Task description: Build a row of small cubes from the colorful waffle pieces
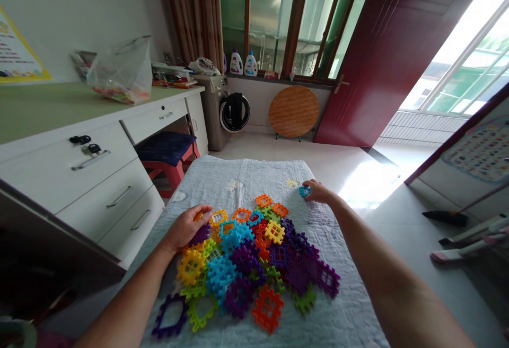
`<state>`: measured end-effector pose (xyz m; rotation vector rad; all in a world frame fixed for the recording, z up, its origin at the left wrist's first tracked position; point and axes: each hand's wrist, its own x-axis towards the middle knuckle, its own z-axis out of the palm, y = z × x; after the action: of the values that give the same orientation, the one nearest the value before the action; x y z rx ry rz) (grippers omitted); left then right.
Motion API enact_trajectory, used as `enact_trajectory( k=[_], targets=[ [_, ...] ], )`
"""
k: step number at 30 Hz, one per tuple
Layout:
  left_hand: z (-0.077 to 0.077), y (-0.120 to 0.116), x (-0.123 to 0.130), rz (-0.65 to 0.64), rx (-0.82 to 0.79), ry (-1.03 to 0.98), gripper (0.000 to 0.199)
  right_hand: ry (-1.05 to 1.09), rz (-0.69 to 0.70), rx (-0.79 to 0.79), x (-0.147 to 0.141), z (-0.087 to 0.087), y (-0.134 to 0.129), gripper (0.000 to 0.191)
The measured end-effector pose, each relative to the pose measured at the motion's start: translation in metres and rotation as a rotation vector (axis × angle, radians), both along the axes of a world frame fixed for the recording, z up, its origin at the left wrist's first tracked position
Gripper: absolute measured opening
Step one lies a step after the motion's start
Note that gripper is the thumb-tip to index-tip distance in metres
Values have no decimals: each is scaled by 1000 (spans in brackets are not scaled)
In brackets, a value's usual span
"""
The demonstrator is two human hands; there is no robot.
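Observation:
A heap of colourful plastic interlocking building pieces [221, 276] lies on a cloth-covered table. At the heap's left edge, my left hand [190, 226] has its fingers curled around an orange interlocking piece [198, 215], mostly hidden by them. Just under that hand is a purple piece [201, 235]. Out to the right, apart from the heap, my right hand [317, 191] pinches a small blue interlocking piece [305, 191] close to the cloth near its far right corner. Nearest me lie a dark purple frame piece [170, 305] and an orange window piece [268, 308].
The pale cloth [254, 173] covers the table. To the left stand a white desk [119, 178] with drawers and a stool [167, 149]. Beyond are a washing machine [214, 109] with its door open, a round wooden tabletop [294, 110] and a red door [366, 72].

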<state>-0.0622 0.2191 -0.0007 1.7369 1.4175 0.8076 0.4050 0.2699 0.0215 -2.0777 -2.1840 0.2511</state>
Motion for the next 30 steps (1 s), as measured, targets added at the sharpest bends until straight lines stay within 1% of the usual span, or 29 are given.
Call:
enact_trajectory(
  k=[3,9,14,20,25,30],
  targets=[
    [-3,2,-1,-7,6,37,49,-7,13,-40,0,-2,2,62],
    [-3,1,-2,-4,15,45,48,-22,39,-65,-1,1,3,54],
    [-1,-1,-2,6,14,58,46,-36,-2,-59,-2,0,2,56],
    [-5,2,-4,-11,22,71,44,-51,-18,-80,1,1,0,65],
    [-8,4,-6,-18,38,70,44,-61,17,-88,-1,5,3,56],
    [-8,4,-6,-16,39,81,43,-70,25,-96,-3,5,6,53]
  ],
)
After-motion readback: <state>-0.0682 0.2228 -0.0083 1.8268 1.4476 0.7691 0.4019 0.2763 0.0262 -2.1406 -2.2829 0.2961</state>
